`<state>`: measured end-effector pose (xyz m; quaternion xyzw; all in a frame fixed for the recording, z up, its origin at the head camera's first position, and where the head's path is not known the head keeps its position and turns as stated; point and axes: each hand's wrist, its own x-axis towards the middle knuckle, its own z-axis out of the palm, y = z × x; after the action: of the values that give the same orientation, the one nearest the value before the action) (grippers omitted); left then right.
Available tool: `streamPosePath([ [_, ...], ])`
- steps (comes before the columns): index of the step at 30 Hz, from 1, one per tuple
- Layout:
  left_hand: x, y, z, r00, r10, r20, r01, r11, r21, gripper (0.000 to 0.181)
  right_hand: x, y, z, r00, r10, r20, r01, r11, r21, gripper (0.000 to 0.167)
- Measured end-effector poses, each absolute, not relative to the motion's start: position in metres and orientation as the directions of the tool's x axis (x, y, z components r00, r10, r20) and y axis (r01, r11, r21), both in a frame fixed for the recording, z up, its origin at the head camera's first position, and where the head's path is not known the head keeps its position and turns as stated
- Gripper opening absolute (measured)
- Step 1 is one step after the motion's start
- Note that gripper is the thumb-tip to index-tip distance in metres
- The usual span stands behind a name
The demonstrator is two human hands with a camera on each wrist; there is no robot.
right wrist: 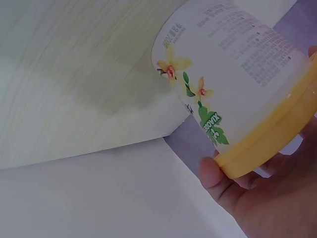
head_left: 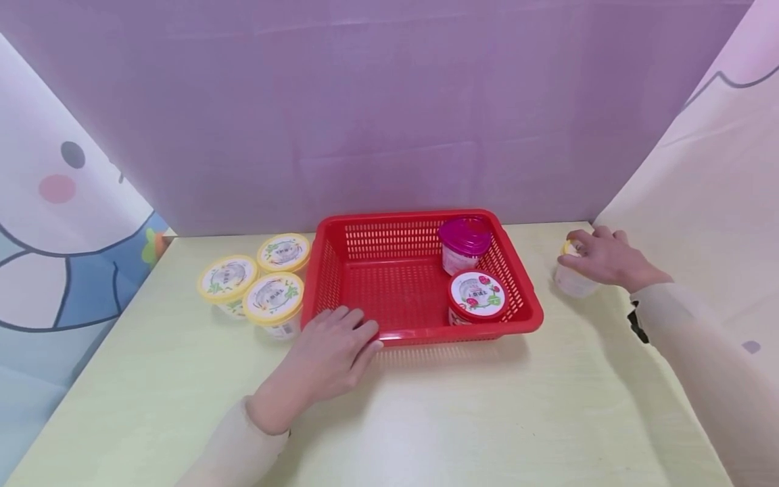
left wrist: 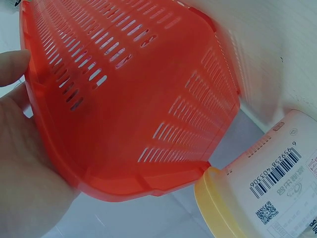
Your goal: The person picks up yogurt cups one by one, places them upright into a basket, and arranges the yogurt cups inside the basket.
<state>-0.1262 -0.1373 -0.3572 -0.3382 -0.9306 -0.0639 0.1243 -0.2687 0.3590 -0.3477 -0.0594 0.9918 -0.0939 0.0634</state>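
Observation:
At the right of the head view, my right hand (head_left: 615, 259) grips a white cup (head_left: 573, 281) by its yellow lid. The right wrist view shows fingers and thumb around the lid of this cup (right wrist: 223, 69), which has yellow flowers printed on its side. My left hand (head_left: 331, 352) holds the front left corner of a red basket (head_left: 420, 336), fingers bent over the rim. Inside the basket's right part are a cup with a magenta lid (head_left: 465, 235) and one with a red-rimmed lid (head_left: 479, 293). In the left wrist view the basket (left wrist: 133, 114) shows its perforated wall.
Three yellow-lidded cups (head_left: 227, 277) (head_left: 284, 252) (head_left: 274, 298) stand together just left of the basket. A purple cloth (head_left: 389, 122) hangs behind the pale table (head_left: 438, 419), and printed cloths flank it on both sides.

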Motion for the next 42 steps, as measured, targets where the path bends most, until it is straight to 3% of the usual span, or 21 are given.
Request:
streamPosePath([
  [19, -0.126, -0.139, -0.354, -0.729, 0.63, 0.268, 0.663, 0.748, 0.045, 0.026, -0.264, 0.347, -0.338, -0.983, -0.168, -0.078, -0.148, 0.965, -0.215, 0.065],
  [42, -0.129, -0.14, -0.353, -0.73, 0.648, 0.217, 0.674, 0.735, 0.072, 0.024, -0.251, 0.305, -0.297, -0.968, -0.238, 0.082, -0.251, 0.938, -0.238, 0.057],
])
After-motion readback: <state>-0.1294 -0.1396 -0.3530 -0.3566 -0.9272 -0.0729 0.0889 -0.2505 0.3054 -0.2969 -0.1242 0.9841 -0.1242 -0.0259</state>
